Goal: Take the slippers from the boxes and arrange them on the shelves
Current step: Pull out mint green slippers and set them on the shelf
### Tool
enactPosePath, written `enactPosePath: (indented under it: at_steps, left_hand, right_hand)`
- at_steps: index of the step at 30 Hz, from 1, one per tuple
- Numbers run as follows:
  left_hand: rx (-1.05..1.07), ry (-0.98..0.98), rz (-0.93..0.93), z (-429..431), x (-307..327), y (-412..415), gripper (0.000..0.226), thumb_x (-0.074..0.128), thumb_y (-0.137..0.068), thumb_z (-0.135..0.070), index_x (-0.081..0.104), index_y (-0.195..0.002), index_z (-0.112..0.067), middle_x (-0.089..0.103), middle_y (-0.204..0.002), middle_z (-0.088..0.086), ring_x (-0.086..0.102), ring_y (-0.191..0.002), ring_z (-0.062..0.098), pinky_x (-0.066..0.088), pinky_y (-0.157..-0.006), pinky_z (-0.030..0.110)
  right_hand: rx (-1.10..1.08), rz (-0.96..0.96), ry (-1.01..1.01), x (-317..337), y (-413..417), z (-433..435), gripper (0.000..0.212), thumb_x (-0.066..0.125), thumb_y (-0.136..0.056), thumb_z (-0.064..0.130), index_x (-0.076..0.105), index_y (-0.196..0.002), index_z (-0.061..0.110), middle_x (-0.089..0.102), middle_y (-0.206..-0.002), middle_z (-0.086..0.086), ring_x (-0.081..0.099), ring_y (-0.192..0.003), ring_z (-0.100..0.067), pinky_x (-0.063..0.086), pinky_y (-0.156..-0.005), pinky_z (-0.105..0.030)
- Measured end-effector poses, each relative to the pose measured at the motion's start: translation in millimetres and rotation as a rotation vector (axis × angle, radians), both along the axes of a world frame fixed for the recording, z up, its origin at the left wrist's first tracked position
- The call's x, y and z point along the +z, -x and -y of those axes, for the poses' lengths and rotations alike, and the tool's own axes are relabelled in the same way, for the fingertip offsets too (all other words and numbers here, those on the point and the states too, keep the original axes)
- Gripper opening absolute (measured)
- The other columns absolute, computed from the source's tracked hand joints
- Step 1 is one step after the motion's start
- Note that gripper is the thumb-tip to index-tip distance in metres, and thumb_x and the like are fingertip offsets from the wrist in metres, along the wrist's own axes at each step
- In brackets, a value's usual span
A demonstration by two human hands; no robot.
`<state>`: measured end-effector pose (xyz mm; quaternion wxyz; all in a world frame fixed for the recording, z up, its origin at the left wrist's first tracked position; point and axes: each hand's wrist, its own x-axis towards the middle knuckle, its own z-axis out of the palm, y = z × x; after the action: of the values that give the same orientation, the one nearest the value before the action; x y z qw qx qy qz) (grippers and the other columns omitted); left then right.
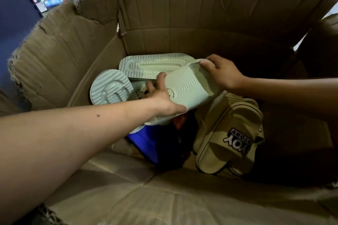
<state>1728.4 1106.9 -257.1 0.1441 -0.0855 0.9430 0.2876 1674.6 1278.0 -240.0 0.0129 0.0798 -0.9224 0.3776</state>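
The left hand [161, 97] grips the pale green slipper [186, 86] at its near end and the right hand [221, 73] at its far end, low inside the cardboard box [73, 51]. Its long axis runs diagonally between the 2, so both are equally placed to lift it.

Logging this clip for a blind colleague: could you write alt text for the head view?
Both hands hold a pale green slipper inside a cardboard box, the left hand gripping its near end, the right hand its far end. Beside it lie upturned pale slippers, tan slippers and a blue item.
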Motion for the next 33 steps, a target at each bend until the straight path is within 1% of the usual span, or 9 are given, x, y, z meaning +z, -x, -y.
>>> enactPosePath:
  at_steps: [3,6,10,12,17,20,22,26,33]
  left_hand:
    - [0.275,-0.422,0.089,3,-8,2,0.103,0.085,-0.056,-0.038,0.022,-0.136,-0.027,0.046,-0.131,0.006,0.051,-0.114,0.024,0.05,-0.091,0.033]
    - [0.309,-0.688,0.089,-1,0,-1,0.038,0.077,-0.072,-0.011,0.056,-0.103,-0.013,0.061,-0.104,-0.001,0.058,-0.079,0.008,0.05,-0.057,0.011]
    - [0.385,-0.859,-0.088,4,25,9,0.04,0.075,-0.074,-0.007,0.061,-0.11,-0.012,0.068,-0.103,0.001,0.063,-0.094,0.017,0.053,-0.079,0.027]
    - [0.508,-0.95,-0.217,8,40,20,0.045,0.072,-0.078,-0.011,0.056,-0.12,-0.015,0.065,-0.114,0.002,0.061,-0.105,0.021,0.05,-0.09,0.032]
    - [0.731,-0.788,-0.55,24,49,31,0.048,0.067,-0.083,-0.017,0.05,-0.128,-0.018,0.06,-0.124,-0.001,0.055,-0.111,0.019,0.044,-0.097,0.031]
    - [0.762,-0.79,-0.586,29,42,25,0.04,0.064,-0.086,-0.018,0.053,-0.124,-0.018,0.06,-0.121,-0.003,0.055,-0.108,0.017,0.042,-0.093,0.027]
    - [0.716,-0.799,-0.562,30,33,16,0.032,0.062,-0.088,-0.017,0.055,-0.119,-0.018,0.061,-0.116,-0.004,0.055,-0.103,0.014,0.04,-0.089,0.025]
    - [0.639,-0.751,-0.556,37,15,-4,0.016,0.06,-0.089,-0.014,0.056,-0.101,-0.024,0.062,-0.101,-0.008,0.056,-0.097,0.01,0.039,-0.083,0.023]
    - [0.618,-0.794,-0.643,25,43,11,0.028,0.059,-0.09,-0.017,0.055,-0.118,-0.018,0.059,-0.109,-0.009,0.052,-0.099,0.008,0.037,-0.085,0.02]
  right_hand:
    - [-0.09,0.07,0.11,-7,2,1,0.038,0.039,-0.097,0.041,0.053,-0.122,0.015,0.049,-0.106,0.0,0.048,-0.097,-0.016,0.04,-0.077,-0.031]
    - [-0.057,0.129,0.14,-2,5,4,0.036,0.039,-0.097,0.043,0.056,-0.115,0.017,0.053,-0.102,-0.001,0.051,-0.093,-0.018,0.042,-0.074,-0.031]
    - [-0.14,0.401,0.568,23,19,4,0.048,0.022,-0.099,0.048,0.057,-0.08,0.021,0.056,-0.076,0.0,0.053,-0.072,-0.014,0.043,-0.068,-0.028]
    - [-0.173,0.516,0.649,32,31,3,0.051,0.02,-0.1,0.046,0.058,-0.089,0.013,0.059,-0.078,-0.005,0.055,-0.071,-0.017,0.045,-0.069,-0.03]
    - [-0.269,0.585,0.317,19,48,14,0.036,0.043,-0.098,0.016,0.046,-0.13,-0.001,0.059,-0.117,-0.016,0.059,-0.095,-0.025,0.039,-0.058,-0.021]
    - [-0.303,0.642,0.389,-4,50,34,0.046,0.056,-0.092,0.02,0.042,-0.133,0.005,0.045,-0.136,-0.017,0.05,-0.114,-0.026,0.05,-0.083,-0.03]
    - [-0.346,0.672,0.542,-22,49,44,0.057,0.063,-0.086,0.023,0.039,-0.135,0.008,0.048,-0.131,-0.015,0.052,-0.115,-0.029,0.052,-0.086,-0.037]
    - [-0.384,0.635,0.863,-41,45,53,0.051,0.06,-0.085,0.015,0.041,-0.131,0.007,0.058,-0.106,-0.014,0.06,-0.084,-0.024,0.049,-0.055,-0.035]
    - [-0.166,0.394,1.053,13,48,38,0.022,0.048,-0.094,0.028,0.058,-0.104,0.011,0.063,-0.096,-0.004,0.06,-0.094,-0.019,0.053,-0.082,-0.031]
